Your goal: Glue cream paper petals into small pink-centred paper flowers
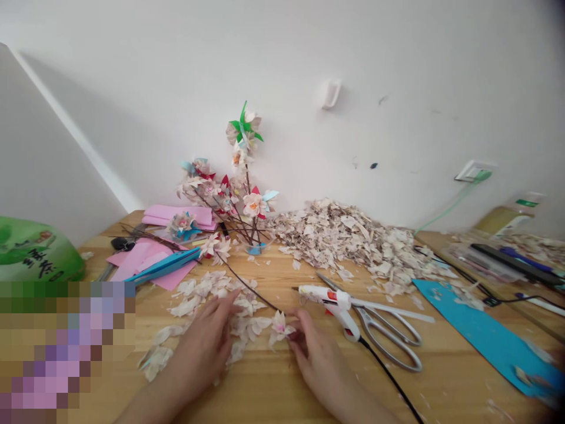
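Observation:
My right hand [315,344] pinches a small dried-petal flower [279,328] with a pink centre between thumb and fingertips, just above the table. My left hand [207,330] hovers over loose pale petals [253,330], its fingers apart and partly hidden behind the hand. A thin dark twig [251,288] runs from another petal flower [216,247] down toward the held flower; whether it joins that flower I cannot tell. To the right of my right hand lie a white glue gun [324,296] and grey-handled scissors [388,335].
Behind the hands stands a twig arrangement with petal flowers [253,205]. A heap of dried petals [335,229] lies against the wall. Around it are pink paper [179,217], blue tweezers [165,264], blue card [477,333] and a green bag [39,250]. The lower left is pixelated.

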Tool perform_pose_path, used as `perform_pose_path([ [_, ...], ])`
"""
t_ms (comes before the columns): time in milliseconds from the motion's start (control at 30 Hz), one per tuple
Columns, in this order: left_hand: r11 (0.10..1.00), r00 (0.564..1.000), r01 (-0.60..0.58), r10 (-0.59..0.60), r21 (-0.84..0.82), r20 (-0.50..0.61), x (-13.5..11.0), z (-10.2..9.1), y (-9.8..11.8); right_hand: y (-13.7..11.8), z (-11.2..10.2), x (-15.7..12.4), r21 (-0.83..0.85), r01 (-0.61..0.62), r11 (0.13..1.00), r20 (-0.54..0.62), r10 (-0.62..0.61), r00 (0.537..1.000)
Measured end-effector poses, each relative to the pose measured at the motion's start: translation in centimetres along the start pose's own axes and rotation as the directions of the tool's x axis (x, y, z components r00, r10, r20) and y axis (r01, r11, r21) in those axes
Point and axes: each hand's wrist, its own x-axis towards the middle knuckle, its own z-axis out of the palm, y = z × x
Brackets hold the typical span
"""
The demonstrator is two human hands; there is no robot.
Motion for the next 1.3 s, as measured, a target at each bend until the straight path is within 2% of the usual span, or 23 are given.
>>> perform_pose_path([
  [100, 0.999, 1.0, -0.031, 0.031, -0.015, -0.005, -0.2, -0.2, 0.1, 0.4, 0.1, -0.1, 0.023, 0.034, 0.999, 0.0, -0.034, 0.999],
  [267, 0.992, 0.991, -0.097, 0.103, -0.075, 0.084, -0.7, -0.3, 0.7, 0.6, 0.1, -0.3, -0.049, 0.081, 0.996, -0.019, -0.082, 0.996],
  [433, 0.999, 0.999, 0.018, -0.017, -0.042, 0.032, -0.4, -0.2, 0.6, 0.5, -0.2, -0.4, -0.05, 0.05, 0.998, -0.011, -0.05, 0.999],
  [500, 0.998, 0.998, 0.06, -0.061, -0.021, -0.01, -0.4, -0.2, 0.4, 0.4, -0.3, -0.3, -0.022, 0.03, 0.999, -0.014, -0.031, 0.999],
  [567, 0.999, 0.998, 0.05, -0.05, 0.008, -0.032, -0.5, -0.1, 0.2, 0.3, -0.3, -0.3, 0.044, 0.007, 0.999, -0.022, -0.006, 1.0],
  [667, 0.998, 1.0, -0.016, 0.016, 0.055, 0.007, -0.5, 0.0, 0.1, 0.2, -0.1, -0.1, 0.216, -0.031, 0.976, 0.009, 0.03, 1.0],
  [767, 0.995, 0.998, -0.035, 0.029, 0.093, 0.064, -0.2, 0.1, 0.3, -0.2, 0.0, 0.0, 0.32, -0.084, 0.944, 0.05, 0.071, 0.996],
  [867, 0.988, 1.0, -0.017, 0.012, 0.151, 0.028, 0.4, 0.0, 0.5, -0.7, -0.2, 0.0, 0.366, -0.127, 0.922, 0.072, 0.108, 0.992],
  [967, 0.983, 0.998, 0.032, -0.022, 0.181, -0.054, 0.6, -0.2, 0.4, -0.8, -0.4, 0.0, 0.403, -0.122, 0.907, 0.044, 0.114, 0.992],
  [1067, 0.979, 0.996, 0.058, -0.042, 0.195, -0.083, 0.6, -0.3, -0.1, -0.4, -0.4, -0.1, 0.381, -0.119, 0.917, 0.012, 0.124, 0.992],
  [1200, 0.976, 1.0, 0.007, 0.0, 0.22, -0.031, 0.4, 0.0, -0.3, 0.0, -0.4, -0.1, 0.356, -0.147, 0.923, 0.011, 0.153, 0.988],
  [1300, 0.973, 0.998, 0.052, -0.058, 0.225, 0.022, 0.4, 0.1, 0.0, 0.0, -0.5, -0.2, 0.363, -0.136, 0.922, 0.009, 0.142, 0.99],
])
